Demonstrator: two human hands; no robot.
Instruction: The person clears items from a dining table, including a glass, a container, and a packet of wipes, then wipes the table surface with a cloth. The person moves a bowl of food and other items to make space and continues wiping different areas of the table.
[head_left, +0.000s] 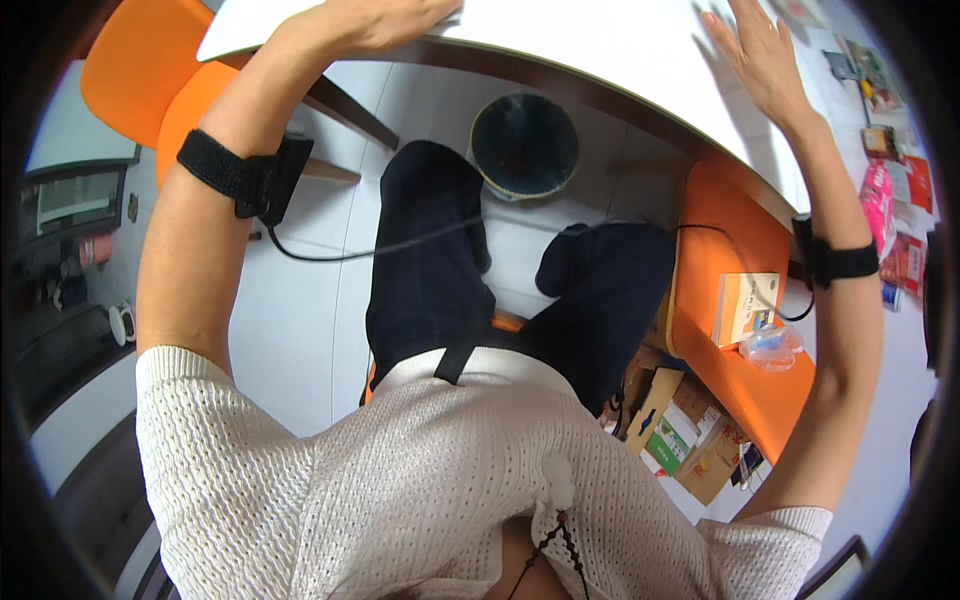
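Observation:
My left hand (401, 19) is at the top edge of the picture, over the near edge of a white table (600, 45). Its fingertips are partly cut off, and a small grey thing or shadow shows beneath them; whether it holds anything cannot be told. My right hand (761, 64) is over the right part of the same table, palm down, fingers apart, with nothing seen in it; some fingertips leave the picture. Black straps with dark devices sit around both forearms, and cables run from them.
A dark round bucket (525, 146) stands on the tiled floor below the table. Orange chairs (139, 71) are at both sides; the right one bears a book (748, 307) and a clear plastic bag (772, 346). Cardboard boxes (701, 450) lie beneath it. Colourful packages (904, 255) are at far right.

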